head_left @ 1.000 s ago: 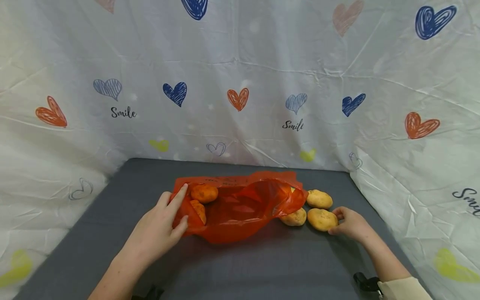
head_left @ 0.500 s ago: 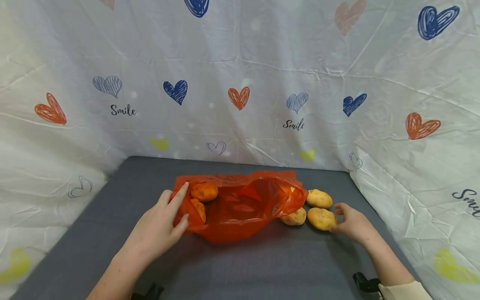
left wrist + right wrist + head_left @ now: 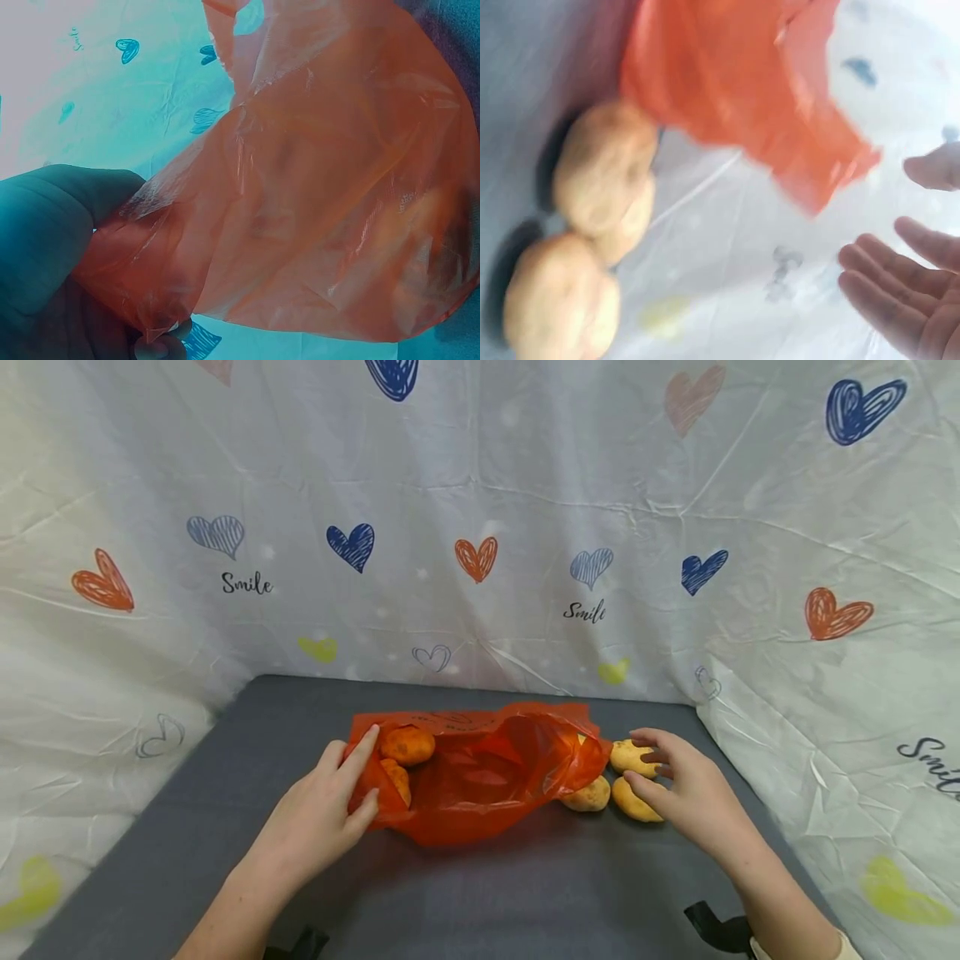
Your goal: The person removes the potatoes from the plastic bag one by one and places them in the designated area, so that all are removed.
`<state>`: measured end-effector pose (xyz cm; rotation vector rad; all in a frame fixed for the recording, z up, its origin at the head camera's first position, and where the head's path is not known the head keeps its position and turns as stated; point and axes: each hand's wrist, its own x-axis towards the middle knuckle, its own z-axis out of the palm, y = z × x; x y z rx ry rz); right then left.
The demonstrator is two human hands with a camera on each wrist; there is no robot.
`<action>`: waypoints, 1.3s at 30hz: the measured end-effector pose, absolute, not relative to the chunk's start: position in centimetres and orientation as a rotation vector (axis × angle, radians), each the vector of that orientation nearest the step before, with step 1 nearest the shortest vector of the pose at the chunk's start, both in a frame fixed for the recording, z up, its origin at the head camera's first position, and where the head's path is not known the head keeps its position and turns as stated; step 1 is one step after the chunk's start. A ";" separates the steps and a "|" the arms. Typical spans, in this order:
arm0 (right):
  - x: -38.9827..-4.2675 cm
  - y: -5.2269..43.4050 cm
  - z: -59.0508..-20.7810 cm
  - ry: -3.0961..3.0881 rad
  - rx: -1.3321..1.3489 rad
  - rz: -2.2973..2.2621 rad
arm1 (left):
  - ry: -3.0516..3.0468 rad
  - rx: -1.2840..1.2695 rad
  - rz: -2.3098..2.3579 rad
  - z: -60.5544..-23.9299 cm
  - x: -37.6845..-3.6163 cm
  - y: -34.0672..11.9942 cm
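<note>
A thin red plastic bag [image 3: 480,818] lies mouth-up on the dark table. My left hand [image 3: 311,814] pinches the bag's left edge; in the left wrist view the film [image 3: 292,187] stretches away from the thumb and fingers. Inside, one potato [image 3: 407,745] sits behind another potato [image 3: 393,777]. Outside, against the bag's right end, are a near potato [image 3: 588,796], a potato [image 3: 633,800] to its right and one farther back [image 3: 630,758]. Over these, my right hand [image 3: 693,789] is raised with fingers spread and nothing held. The right wrist view is blurred.
Dark cloth covers the table [image 3: 465,902]. A pale sheet printed with hearts [image 3: 480,485] hangs behind it and along both sides. Dark straps with camera mounts [image 3: 720,931] sit at the wrists.
My right hand has let go of the front right potato and risen left over the loose potatoes, its fingers opening. The left hand and the bag stay where they were.
</note>
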<state>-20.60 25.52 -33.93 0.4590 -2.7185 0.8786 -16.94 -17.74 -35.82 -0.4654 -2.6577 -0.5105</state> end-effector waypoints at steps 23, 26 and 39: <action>-23.0 8.6 -38.8 -2.780 0.923 1.065 | -2.698 -0.464 -0.531 -36.0 -17.0 -17.1; -23.7 6.9 -39.7 -2.813 0.915 1.036 | -2.692 -0.462 -0.521 -36.0 -17.0 -16.9; -25.6 0.5 -42.4 -3.035 0.765 0.885 | -2.678 -0.492 -0.523 -36.2 -16.9 -16.4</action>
